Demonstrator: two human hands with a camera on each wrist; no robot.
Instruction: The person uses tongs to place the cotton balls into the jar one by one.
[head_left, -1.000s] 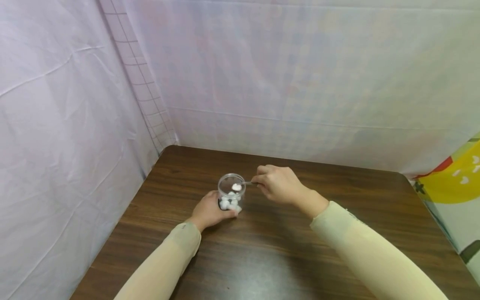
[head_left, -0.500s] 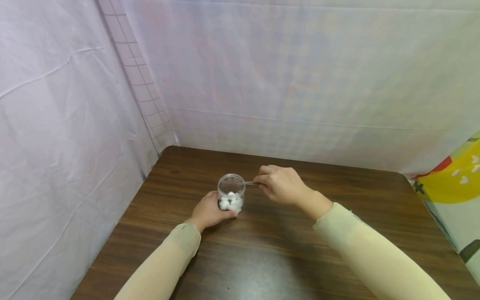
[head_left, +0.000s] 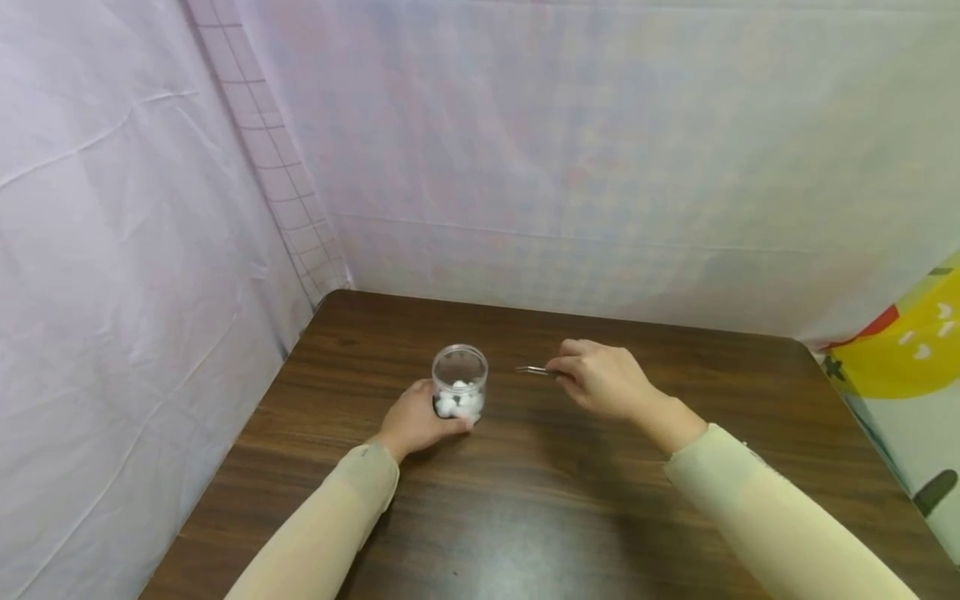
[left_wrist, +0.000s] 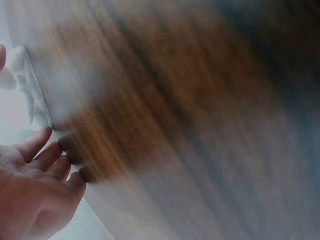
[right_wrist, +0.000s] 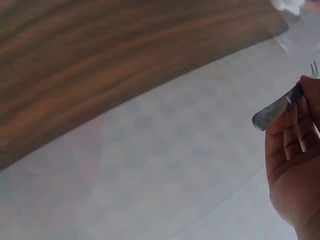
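A clear round jar (head_left: 460, 362) stands on the brown table, its top uncovered and its lower half holding several white cotton balls (head_left: 459, 401). My left hand (head_left: 417, 421) grips the jar low on its near left side, the thumb across the front. In the left wrist view the fingertips (left_wrist: 48, 131) lie at the jar's base. To the right of the jar, my right hand (head_left: 600, 379) pinches a pair of metal tweezers (head_left: 533, 370). Their tips point left toward the jar, apart from its rim, with nothing between them. The right wrist view shows the tweezers' broad rear end (right_wrist: 272, 114).
The dark wood-grain table (head_left: 420, 517) has its far edge against a pale checked curtain (head_left: 570, 150). A white sheet (head_left: 135, 292) hangs along the left side. A yellow and red printed cloth (head_left: 911, 350) hangs beyond the right edge.
The white cotton ball at the tweezers' tips has dropped into the jar. My right hand has since drawn the tweezers right, away from the rim. The left hand keeps its grip.
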